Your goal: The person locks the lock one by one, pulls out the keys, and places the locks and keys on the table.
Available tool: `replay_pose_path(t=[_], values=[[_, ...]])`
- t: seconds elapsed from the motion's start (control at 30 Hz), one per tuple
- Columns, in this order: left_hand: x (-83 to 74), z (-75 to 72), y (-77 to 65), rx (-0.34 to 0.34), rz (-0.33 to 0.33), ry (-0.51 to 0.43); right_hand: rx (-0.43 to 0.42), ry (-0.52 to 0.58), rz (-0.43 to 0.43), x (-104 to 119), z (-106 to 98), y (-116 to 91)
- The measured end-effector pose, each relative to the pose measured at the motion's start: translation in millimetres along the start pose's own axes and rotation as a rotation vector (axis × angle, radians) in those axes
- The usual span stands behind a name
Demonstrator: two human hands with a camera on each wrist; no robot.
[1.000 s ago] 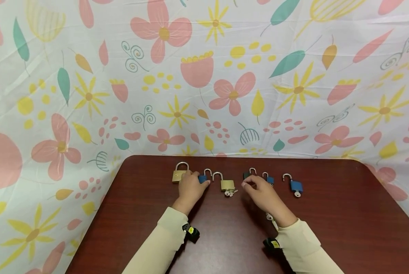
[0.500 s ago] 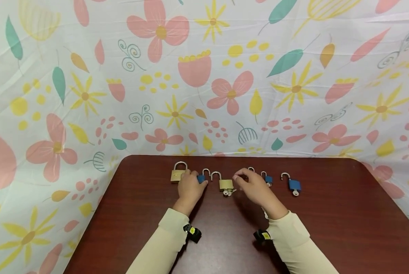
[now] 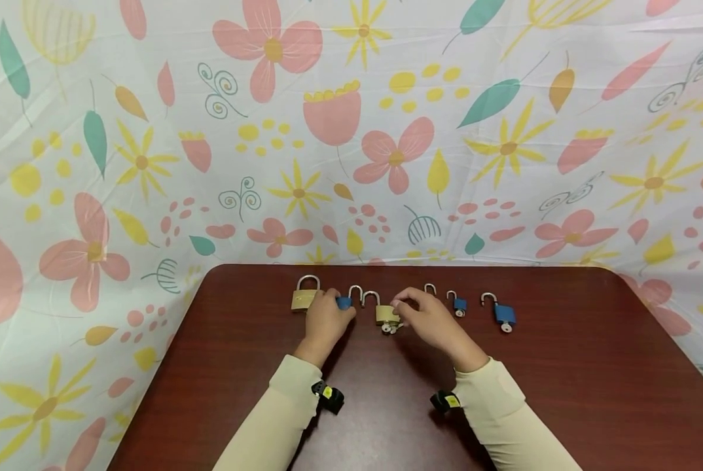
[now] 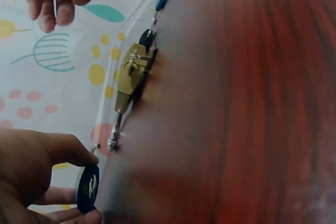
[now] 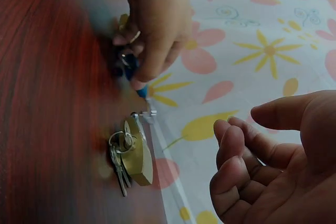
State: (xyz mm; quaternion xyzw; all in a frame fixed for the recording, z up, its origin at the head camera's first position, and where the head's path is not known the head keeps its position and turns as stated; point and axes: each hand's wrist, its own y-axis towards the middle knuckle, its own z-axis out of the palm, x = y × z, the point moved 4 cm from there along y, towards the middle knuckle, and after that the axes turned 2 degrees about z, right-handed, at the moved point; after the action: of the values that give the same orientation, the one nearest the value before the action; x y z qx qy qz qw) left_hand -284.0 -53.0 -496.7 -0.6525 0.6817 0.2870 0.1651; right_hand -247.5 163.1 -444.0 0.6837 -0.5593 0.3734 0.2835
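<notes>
Left hand pinching the blue lock, right hand empty beside the brass lock.
You seem to be steadying the blue lock, near the row's left end on the worktop, shackle swung out; your right fingers curve loosely, narrow gap to the thumb. Next move, I'd judge: bring the right hand to that shackle, clear of the brass lock's keys. Your left hand covers much of the blue lock and a corner of the end lock; your right hides another lock's body, only the loop showing. Farther right: small lock, big lock, both blurred at the left wrist.
</notes>
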Motion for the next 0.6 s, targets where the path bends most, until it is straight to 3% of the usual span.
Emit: replay_pose_path(t=[0.17, 0.37, 0.6], values=[[-8.7, -5.5, 0.0, 0.000, 0.008, -0.102, 0.001, 0.002, -0.036, 0.6, 2.7, -0.2], [-28.0, -16.3, -6.5, 0.057, 0.046, -0.202, -0.017, 0.042, -0.112, 2.5, 4.4, -0.4], [-51.5, -28.7, -17.6, 0.112, 0.159, -0.280, -0.069, 0.049, -0.170, 4.4, 3.4, 0.8]])
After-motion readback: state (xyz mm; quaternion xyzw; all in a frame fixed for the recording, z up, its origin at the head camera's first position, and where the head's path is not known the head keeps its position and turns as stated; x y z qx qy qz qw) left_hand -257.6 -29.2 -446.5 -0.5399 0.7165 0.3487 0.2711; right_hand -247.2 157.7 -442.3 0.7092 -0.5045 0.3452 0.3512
